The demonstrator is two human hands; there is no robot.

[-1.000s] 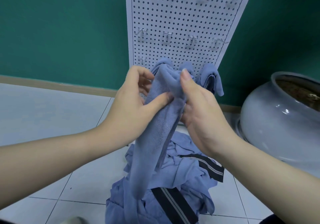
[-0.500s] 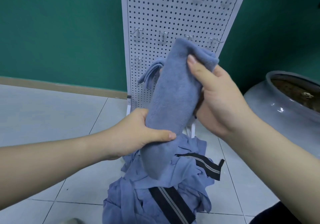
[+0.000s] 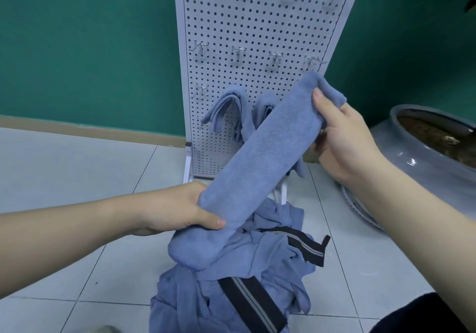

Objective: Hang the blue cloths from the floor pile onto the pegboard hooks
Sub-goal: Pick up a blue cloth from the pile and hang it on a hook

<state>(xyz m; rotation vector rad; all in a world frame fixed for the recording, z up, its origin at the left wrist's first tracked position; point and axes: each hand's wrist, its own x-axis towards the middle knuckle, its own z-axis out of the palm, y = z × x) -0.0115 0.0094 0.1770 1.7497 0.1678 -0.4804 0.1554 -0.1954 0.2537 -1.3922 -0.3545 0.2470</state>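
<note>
The pegboard (image 3: 257, 23) stands behind the floor pile (image 3: 231, 281). The folded blue cloth (image 3: 260, 157) slants above the pile; left hand (image 3: 177, 210) and right hand (image 3: 342, 139) fingers grip its ends. It may unfold or miss the small hook (image 3: 275, 58).

left hand (image 3: 177, 210): low, thumb on top, fingers curled in a grip
right hand (image 3: 342, 137): raised higher, index finger extended, gripping

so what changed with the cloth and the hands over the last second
The left hand slid from the top of the folded blue cloth down to grip its lower end; the right hand kept the top end and carried it right, tilting the cloth. The floor pile, pegboard and hung cloths stayed put.
</note>
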